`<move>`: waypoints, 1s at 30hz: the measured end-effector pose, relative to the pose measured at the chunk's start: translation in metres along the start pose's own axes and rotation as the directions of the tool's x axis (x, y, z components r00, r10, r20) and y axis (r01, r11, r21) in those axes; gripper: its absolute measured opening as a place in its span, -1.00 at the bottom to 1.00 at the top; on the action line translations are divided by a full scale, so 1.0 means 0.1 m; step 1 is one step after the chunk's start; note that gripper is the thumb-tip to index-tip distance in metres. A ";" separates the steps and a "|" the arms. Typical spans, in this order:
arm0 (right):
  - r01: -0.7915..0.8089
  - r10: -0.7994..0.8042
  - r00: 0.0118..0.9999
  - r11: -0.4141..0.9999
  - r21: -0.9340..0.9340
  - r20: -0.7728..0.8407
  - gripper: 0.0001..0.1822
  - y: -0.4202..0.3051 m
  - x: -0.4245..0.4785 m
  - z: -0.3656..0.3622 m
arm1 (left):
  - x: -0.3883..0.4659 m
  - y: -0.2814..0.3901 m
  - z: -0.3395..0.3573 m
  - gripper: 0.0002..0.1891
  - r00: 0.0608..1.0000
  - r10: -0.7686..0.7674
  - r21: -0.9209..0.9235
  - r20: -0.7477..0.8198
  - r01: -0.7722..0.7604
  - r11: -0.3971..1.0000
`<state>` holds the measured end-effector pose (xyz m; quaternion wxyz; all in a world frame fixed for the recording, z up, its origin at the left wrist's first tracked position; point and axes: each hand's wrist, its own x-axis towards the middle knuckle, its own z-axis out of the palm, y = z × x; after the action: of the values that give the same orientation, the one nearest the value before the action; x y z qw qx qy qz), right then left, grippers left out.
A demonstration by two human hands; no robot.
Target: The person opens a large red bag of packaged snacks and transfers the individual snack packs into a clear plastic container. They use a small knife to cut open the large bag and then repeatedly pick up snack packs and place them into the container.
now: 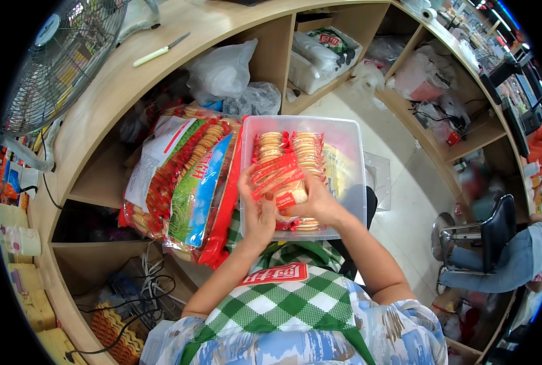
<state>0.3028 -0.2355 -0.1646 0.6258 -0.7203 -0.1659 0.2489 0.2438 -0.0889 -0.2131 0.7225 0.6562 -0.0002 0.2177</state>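
Observation:
Both my left hand (259, 207) and my right hand (314, 198) are closed around a bundle of red-wrapped biscuit packs (282, 182), one hand on each side. The bundle is above a translucent plastic bin (350, 130) resting before my lap. Inside the bin, rows of round biscuits in clear and red wrappers (308, 148) stand in stacks, and something pale yellow (337, 171) shows along the right. Left of the bin leans a large printed plastic bag (198, 187), filled with more wrapped biscuits. My hands and the bundle hide part of the bin's contents.
A curved wooden counter (234, 13) wraps around me, carrying a knife (161, 49) and a wire-cage fan (65, 59). Its shelves hold plastic bags (223, 68) and tangled cables (152, 278). To the right, a person in jeans (494, 267) is by a black swivel chair (499, 232).

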 end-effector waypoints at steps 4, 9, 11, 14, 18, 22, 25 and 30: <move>-0.013 -0.034 0.992 0.928 -0.373 -0.120 -0.21 -0.02 0.16 -0.62 | 0.00 -0.04 0.06 -0.21 0.978 -0.032 0.309 0.208 -0.035 0.950; -0.239 -0.388 0.886 0.085 -0.967 -0.253 -0.44 -0.11 0.37 -1.01 | -0.03 -0.13 0.14 -0.15 0.920 -0.035 0.785 0.390 -0.312 0.536; -0.308 -0.341 0.908 -0.147 -0.940 -0.244 -0.53 0.00 0.47 -1.03 | 0.03 -0.16 0.07 -0.18 0.948 -0.072 0.867 0.309 -0.249 0.432; -0.277 -0.222 0.954 -0.401 -0.873 -0.201 -0.63 0.12 0.67 -0.86 | 0.13 -0.14 -0.09 -0.26 0.975 -0.079 0.947 0.209 -0.181 0.265; -0.230 -0.149 0.973 -0.560 -0.796 -0.176 -0.68 0.30 0.93 -0.73 | 0.12 -0.30 -0.25 -0.28 0.981 -0.110 0.964 0.162 -0.134 0.229; -0.201 -0.088 0.979 -0.606 -0.770 -0.186 -0.67 0.51 1.09 -0.74 | 0.10 -0.30 -0.31 -0.25 0.971 -0.138 0.946 0.196 -0.150 0.287; -0.160 -0.090 0.987 -0.528 -0.834 -0.132 -0.66 0.51 1.11 -0.73 | 0.12 -0.29 -0.31 -0.21 0.969 -0.161 0.935 0.190 -0.129 0.330; -0.147 -0.158 0.976 0.025 -0.989 -0.149 -0.48 0.62 0.95 -0.96 | 0.12 -0.24 -0.33 -0.26 0.964 -0.193 0.910 0.185 -0.094 0.405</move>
<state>0.4306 -0.2713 -0.2308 -0.0412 -0.9731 -0.2255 -0.0206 0.2525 -0.0550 -0.2375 0.2469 0.9654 0.0429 0.0723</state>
